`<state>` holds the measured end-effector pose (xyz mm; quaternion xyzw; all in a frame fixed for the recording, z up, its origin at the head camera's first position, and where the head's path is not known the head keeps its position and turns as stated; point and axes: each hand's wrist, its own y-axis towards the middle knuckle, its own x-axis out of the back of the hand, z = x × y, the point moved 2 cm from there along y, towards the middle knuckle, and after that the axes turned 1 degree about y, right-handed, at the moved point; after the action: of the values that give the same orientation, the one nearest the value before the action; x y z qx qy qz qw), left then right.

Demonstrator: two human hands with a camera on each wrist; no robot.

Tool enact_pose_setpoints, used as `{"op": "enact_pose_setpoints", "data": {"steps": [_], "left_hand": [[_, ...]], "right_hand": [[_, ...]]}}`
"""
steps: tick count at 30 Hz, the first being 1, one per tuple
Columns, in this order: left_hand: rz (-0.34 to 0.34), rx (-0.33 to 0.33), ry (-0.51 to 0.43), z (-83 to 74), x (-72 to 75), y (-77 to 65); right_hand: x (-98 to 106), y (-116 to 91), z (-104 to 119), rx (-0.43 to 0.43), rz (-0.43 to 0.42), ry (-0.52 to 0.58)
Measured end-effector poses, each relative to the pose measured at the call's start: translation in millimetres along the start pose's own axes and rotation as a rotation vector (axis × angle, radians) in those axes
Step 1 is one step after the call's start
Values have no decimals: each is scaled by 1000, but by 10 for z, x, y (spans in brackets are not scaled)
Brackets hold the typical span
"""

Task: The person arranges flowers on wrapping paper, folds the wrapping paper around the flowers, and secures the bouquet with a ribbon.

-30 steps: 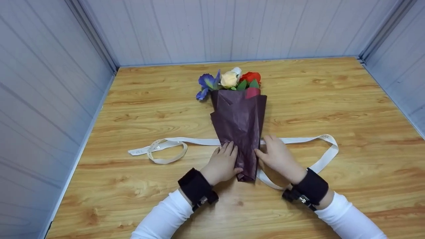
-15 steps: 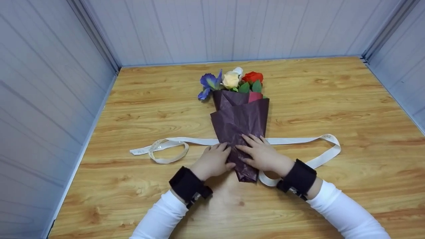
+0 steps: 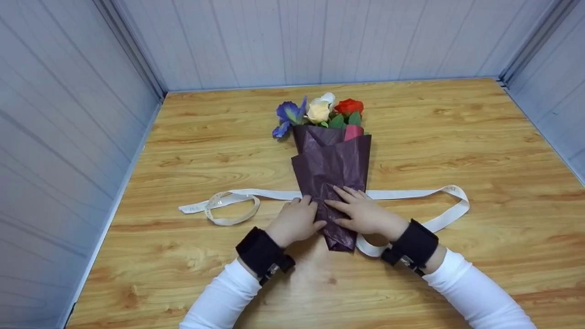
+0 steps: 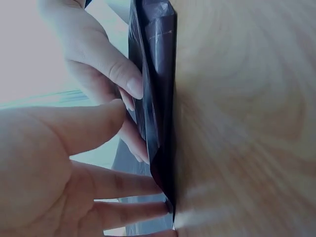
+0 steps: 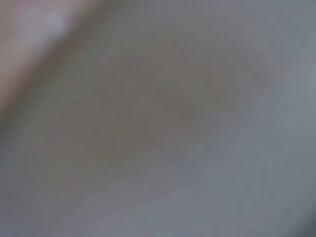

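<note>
Bouquet [image 3: 331,153] first: it lies flat a little right of the middle of the worktop [image 3: 338,301], its blossoms towards the far edge and its narrow end towards the person. The blue flower [image 3: 288,113], cream flower [image 3: 318,111] and red flower [image 3: 349,106] stick out of the dark paper [image 3: 327,171], with a strip of red paper [image 3: 354,133] just below the red one.

What I watch most is how the hands meet that long axis. It runs away from the person, almost square to the ribbon [image 3: 402,194], and both hands come at its narrow lower half from either side. The right hand [image 3: 368,215] reaches further over it, its fingers spread and nearly straight on top of the paper, pressing without gripping as far as I can tell. The left hand [image 3: 295,221] is at the left side; from its wrist camera I see the fingers extended, tips touching the paper's edge, with nothing grasped.

The ribbon shows on both sides of the paper, apparently passing beneath. Towards the worktop's left edge it ends in a loose coil; towards the right edge it bends back behind the right wrist and curls beside the narrow end.

My right wrist picture is too blurred to use. Pale panels [image 3: 301,45] stand along the far edge.
</note>
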<state>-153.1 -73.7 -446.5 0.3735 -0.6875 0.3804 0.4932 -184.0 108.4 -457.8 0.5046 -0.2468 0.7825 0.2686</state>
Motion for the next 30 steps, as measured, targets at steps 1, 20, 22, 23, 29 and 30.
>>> {"op": "enact_pose_setpoints", "data": {"steps": [1, 20, 22, 23, 29, 30], "left_hand": [[2, 0, -11, 13, 7, 2], [132, 320, -116, 880, 192, 39], [136, 300, -128, 895, 192, 46], [137, 280, -137, 894, 193, 47], [8, 130, -274, 915, 302, -25], [-9, 111, -298, 930, 333, -47]], "right_hand": [[-4, 2, -7, 0, 4, 0], [3, -19, -25, -34, 49, 37], [10, -23, -18, -34, 51, 39], [12, -24, -15, -36, 54, 40], [25, -21, -6, -21, 47, 32], [26, -22, -7, -18, 44, 32]]}}
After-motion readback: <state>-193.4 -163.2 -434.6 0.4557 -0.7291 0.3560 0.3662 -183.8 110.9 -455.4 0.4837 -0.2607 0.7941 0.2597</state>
